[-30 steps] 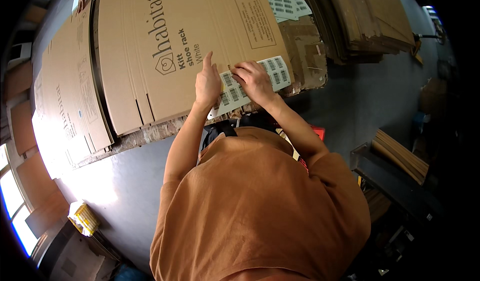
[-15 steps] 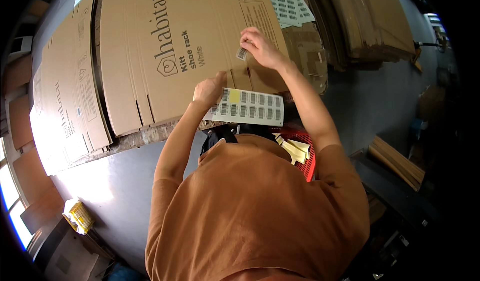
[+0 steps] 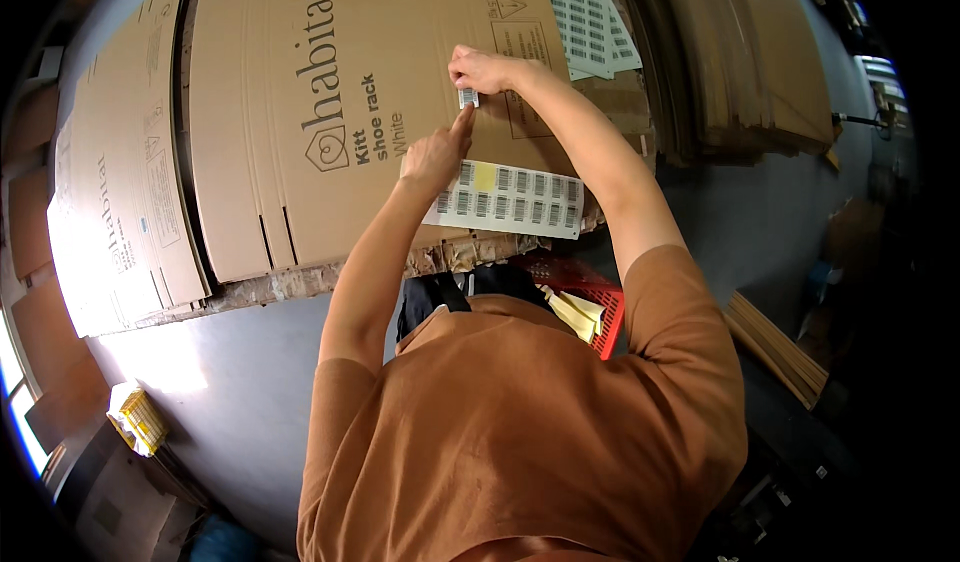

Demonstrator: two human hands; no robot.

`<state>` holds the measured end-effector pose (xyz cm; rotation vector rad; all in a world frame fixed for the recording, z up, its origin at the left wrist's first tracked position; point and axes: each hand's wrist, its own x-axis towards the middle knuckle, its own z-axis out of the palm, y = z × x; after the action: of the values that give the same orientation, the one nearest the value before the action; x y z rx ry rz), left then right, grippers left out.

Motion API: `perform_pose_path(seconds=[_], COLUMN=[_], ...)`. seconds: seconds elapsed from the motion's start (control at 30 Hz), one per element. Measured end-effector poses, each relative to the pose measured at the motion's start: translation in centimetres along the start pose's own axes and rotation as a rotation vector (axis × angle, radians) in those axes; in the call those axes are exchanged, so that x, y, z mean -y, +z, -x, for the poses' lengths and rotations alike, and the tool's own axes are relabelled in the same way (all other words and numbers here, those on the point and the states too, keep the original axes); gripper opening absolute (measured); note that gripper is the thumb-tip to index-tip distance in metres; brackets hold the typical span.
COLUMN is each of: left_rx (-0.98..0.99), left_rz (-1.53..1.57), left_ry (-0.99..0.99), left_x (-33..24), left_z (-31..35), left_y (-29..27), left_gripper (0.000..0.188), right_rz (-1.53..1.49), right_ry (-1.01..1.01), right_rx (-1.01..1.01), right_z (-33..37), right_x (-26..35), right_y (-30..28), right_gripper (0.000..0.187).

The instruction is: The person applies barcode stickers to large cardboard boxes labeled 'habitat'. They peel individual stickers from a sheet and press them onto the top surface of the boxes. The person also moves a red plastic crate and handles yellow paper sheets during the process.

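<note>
Sticker [image 3: 467, 97] hangs pinched beneath the right hand [image 3: 482, 68], against the flat cardboard box [image 3: 300, 112]. Just below, the left hand [image 3: 436, 159] grips the label sheet [image 3: 515, 200], its forefinger raised, touching the sticker's lower edge.

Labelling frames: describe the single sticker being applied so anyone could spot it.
Start at the big flattened cardboard box on the stack. Near its upper right, the right hand pinches a small barcode sticker against the cardboard. Unlike the barcode label sheet in the left hand, it is one loose label.
</note>
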<state>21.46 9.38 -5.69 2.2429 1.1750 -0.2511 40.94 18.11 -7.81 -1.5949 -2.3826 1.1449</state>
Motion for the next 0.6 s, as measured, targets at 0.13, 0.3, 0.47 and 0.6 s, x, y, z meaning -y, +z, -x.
perform_pose_path(seconds=[0.13, 0.3, 0.47, 0.6], left_rx=[-0.001, -0.011, -0.027, -0.096], left_rz=[0.007, -0.027, -0.051, 0.023], left_ry=[-0.034, -0.054, -0.066, -0.044], left_x=[-0.1, -0.8, -0.5, -0.1], left_z=[-0.7, -1.0, -1.0, -0.7], left_y=[0.1, 0.1, 0.4, 1.0], left_gripper=[0.054, 0.054, 0.054, 0.052], right_rz=[-0.024, 0.017, 0.051, 0.043], right_ry=[0.01, 0.008, 0.044, 0.239], right_rx=[0.003, -0.029, -0.184, -0.577], right_z=[0.3, 0.5, 1.5, 2.8], right_x=[0.6, 0.8, 1.8, -0.1], right_y=[-0.4, -0.4, -0.3, 1.6], right_gripper=[0.01, 0.011, 0.016, 0.026])
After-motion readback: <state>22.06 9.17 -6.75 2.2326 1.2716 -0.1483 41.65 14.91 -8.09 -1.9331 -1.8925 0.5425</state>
